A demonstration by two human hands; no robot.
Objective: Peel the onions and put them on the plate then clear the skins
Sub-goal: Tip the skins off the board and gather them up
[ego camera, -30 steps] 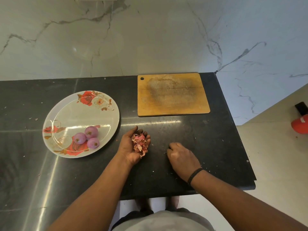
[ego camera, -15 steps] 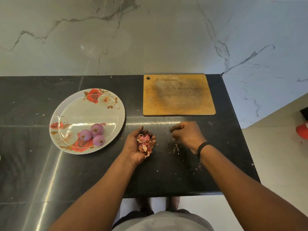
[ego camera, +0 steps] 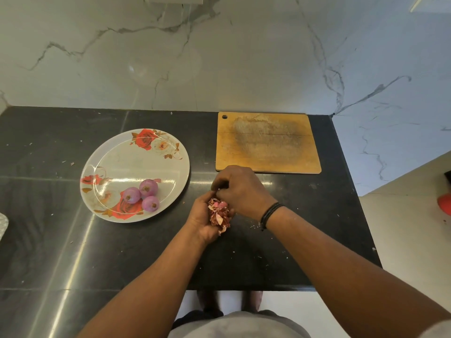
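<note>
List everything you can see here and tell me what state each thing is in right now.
onions: three, peeled, on the plate
plate: flat on the counter
onion skins: heaped in the left hand
left hand: cupped, holds the skins
right hand: fingers curled over the heap
cutting board: bare, worn

I saw the plate point(ego camera: 136, 152) lying left of the table's point(ego camera: 317, 228) middle, with three onions point(ego camera: 142, 195) bunched together on its near part. The cutting board point(ego camera: 268, 142) lay against the table's far edge, toward the far right corner, well apart from the plate. Between them, nearer me, my left hand point(ego camera: 202, 215) held the skins point(ego camera: 218, 213), with my right hand point(ego camera: 240, 189) just over them, in front of the board's near left corner.
</note>
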